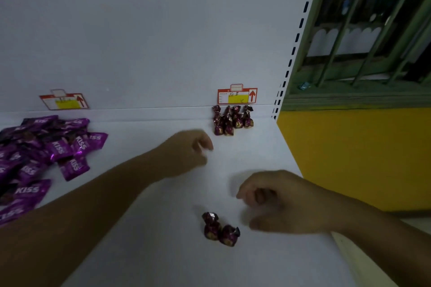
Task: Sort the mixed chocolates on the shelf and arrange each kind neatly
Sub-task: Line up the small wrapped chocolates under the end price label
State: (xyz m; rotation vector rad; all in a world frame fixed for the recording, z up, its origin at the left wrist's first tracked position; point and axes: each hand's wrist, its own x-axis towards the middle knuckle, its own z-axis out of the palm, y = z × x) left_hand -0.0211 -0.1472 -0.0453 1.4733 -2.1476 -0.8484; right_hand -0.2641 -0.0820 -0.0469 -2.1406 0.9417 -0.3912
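Several dark red foil-wrapped chocolates point(232, 120) stand in a tidy group against the back wall of the white shelf point(149, 205), under the right price tag. Two more of the same kind point(220, 229) lie near the front. A loose pile of purple KISS packets point(44, 154) covers the left side. My left hand point(189, 151) hovers over the middle of the shelf, fingers loosely curled, holding nothing. My right hand point(277, 200) hangs just right of the two front chocolates, fingers also loosely curled and empty.
Two red and yellow price tags, the left tag point(64, 100) and the right tag point(238, 94), are stuck on the back wall. A slotted upright point(291, 58) ends the shelf at the right. Beyond it are a yellow wall point(354, 154) and a green barred window point(363, 30).
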